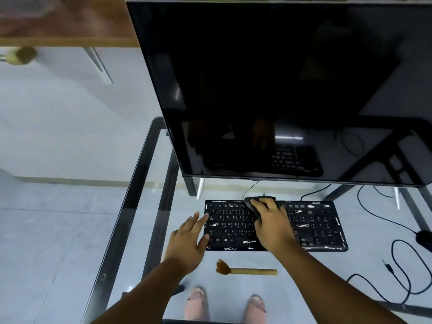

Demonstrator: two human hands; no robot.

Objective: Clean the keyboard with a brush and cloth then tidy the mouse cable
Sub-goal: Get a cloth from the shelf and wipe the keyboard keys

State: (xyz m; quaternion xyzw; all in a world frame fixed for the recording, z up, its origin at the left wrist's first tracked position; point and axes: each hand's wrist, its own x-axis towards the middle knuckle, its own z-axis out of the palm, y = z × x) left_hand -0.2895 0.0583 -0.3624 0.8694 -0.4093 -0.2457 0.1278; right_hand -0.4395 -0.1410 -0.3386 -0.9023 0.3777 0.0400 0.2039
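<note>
Keyboard, black and flat with white-lettered keys and white scuff marks, lies across the clear glass worktop below the big dark monitor screen; my right hand sits on its upper middle, fingers curled down over a dark grey cloth that it presses onto the top key rows, the cloth poking out past my fingertips toward the monitor; my left hand rests at the keyboard's left end, fingers straight and loosely spread, fingertips touching the edge keys, thumb against the near left corner; a small brush with a pale wooden handle and brown bristles lies on the glass just nearer to me than the keyboard, between my forearms, touched by neither hand; the black mouse sits at the far right, well apart from my right hand, its thin black cable looping loosely over the glass.
</note>
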